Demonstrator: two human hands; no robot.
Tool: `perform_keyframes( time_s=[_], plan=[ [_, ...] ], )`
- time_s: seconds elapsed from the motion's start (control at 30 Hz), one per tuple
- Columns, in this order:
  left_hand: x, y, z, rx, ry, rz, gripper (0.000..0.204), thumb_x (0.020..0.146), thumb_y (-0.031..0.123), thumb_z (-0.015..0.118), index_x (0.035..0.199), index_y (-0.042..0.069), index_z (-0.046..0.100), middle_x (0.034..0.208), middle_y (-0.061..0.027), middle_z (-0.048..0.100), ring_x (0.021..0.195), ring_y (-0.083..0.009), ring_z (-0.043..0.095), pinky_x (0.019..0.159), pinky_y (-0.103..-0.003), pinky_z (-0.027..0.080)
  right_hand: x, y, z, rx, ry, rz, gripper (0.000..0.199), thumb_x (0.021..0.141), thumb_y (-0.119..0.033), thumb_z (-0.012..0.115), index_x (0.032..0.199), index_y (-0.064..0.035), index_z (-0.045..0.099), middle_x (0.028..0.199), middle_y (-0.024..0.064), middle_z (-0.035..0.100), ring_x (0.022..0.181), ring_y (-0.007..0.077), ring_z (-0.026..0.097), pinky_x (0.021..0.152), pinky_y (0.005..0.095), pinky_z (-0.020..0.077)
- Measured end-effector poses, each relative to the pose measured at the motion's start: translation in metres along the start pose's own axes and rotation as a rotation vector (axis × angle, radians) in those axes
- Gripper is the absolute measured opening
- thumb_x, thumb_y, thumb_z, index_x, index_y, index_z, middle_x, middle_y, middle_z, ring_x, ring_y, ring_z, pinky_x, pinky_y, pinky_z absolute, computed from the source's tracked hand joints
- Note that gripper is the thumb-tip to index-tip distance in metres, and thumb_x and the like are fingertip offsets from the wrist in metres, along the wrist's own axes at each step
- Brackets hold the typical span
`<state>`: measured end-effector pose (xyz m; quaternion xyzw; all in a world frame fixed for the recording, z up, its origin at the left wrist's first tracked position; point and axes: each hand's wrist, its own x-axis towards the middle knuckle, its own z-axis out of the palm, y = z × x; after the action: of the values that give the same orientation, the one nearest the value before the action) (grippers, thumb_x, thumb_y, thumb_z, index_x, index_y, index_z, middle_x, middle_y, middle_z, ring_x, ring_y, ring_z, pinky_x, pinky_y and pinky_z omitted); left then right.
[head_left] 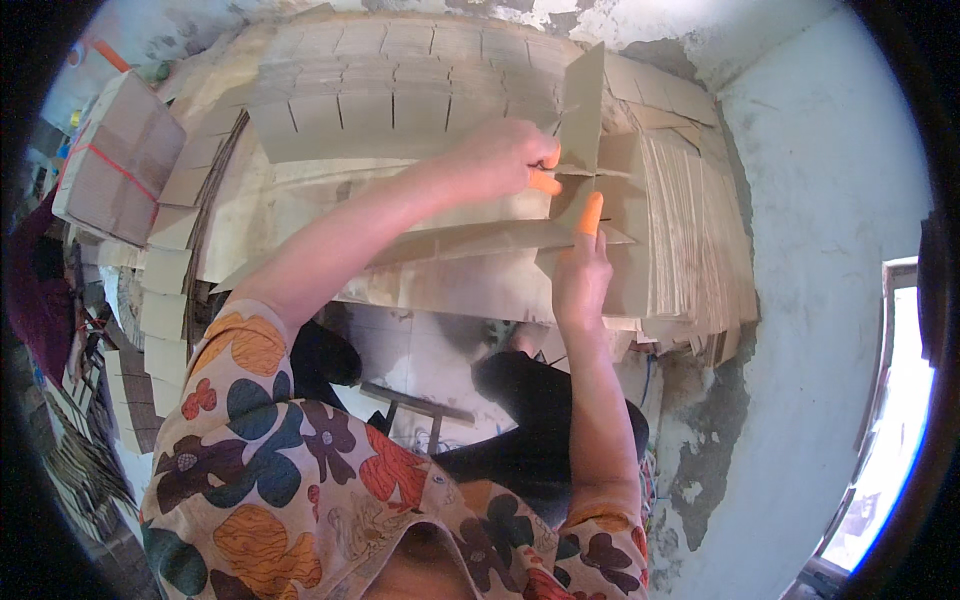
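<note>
Upright cardboard panel [583, 110] and long cardboard strip [470, 238] sit in the right half of the bench [450, 287], beside the stacked cardboard [690, 230] at its right edge. Left hand [503, 160]: fingers curled, orange-covered tips slightly apart at the panel; can't tell if they pinch it. Right hand [582, 275]: index straight, others curled near the strip's right end; grip hidden. Risks, my read: pushing off-square could crease thin card or tear a slot; left forearm over the strip could snag it; a rightward bump could make the stack slump.
</note>
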<state>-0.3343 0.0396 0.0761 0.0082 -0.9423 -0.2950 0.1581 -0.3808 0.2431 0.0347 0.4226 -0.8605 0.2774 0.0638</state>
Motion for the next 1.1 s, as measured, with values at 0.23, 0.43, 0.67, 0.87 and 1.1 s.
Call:
perform_keyframes(
  time_s=[0.23,0.43,0.67,0.87,1.1],
  plan=[
    [0.041,-0.018,-0.041,0.248,0.015,-0.252,0.044,0.067,0.034,0.075,0.096,0.004,0.060,0.094,-0.0132,0.062,0.090,-0.0292,0.058,0.075,-0.037,0.046,-0.012,-0.004,-0.007,0.052,0.071,0.097,0.074,0.074,0.010,0.048,0.142,-0.0074,0.023,0.106,0.0183,0.054,0.083,0.0354,0.060,0.069,0.0390,0.0511],
    [0.058,-0.069,0.010,0.611,0.005,-0.183,0.054,0.064,0.026,0.078,0.105,-0.001,0.054,0.109,-0.0124,0.057,0.107,-0.0288,0.049,0.087,-0.042,0.042,-0.012,-0.008,-0.007,0.082,0.072,0.071,0.076,0.074,0.012,0.047,0.143,-0.0077,0.022,0.104,0.0183,0.055,0.083,0.0344,0.060,0.071,0.0379,0.0511],
    [0.055,-0.086,0.023,0.643,0.055,-0.078,0.024,0.075,0.007,0.059,0.098,0.001,0.055,0.099,-0.0155,0.059,0.101,-0.0309,0.053,0.083,-0.042,0.046,-0.009,-0.009,-0.008,0.074,0.056,0.072,0.078,0.073,0.013,0.048,0.143,-0.0099,0.023,0.099,0.0184,0.056,0.083,0.0347,0.060,0.070,0.0384,0.0505],
    [0.051,-0.066,0.007,0.551,0.073,-0.093,0.014,0.074,0.004,0.055,0.086,0.004,0.061,0.089,-0.0173,0.062,0.089,-0.0332,0.060,0.074,-0.045,0.049,-0.012,-0.005,-0.009,0.077,0.069,0.020,0.078,0.073,0.013,0.048,0.143,-0.0103,0.022,0.097,0.0190,0.056,0.079,0.0354,0.060,0.066,0.0401,0.0507],
    [0.054,-0.073,0.005,0.606,-0.035,-0.058,0.012,0.073,0.009,0.059,0.082,0.004,0.063,0.076,-0.0173,0.063,0.079,-0.0350,0.062,0.066,-0.046,0.049,-0.013,-0.007,-0.009,0.062,0.088,0.017,0.079,0.072,0.013,0.048,0.143,-0.0106,0.023,0.096,0.0187,0.056,0.076,0.0355,0.060,0.065,0.0391,0.0514]
  ],
)
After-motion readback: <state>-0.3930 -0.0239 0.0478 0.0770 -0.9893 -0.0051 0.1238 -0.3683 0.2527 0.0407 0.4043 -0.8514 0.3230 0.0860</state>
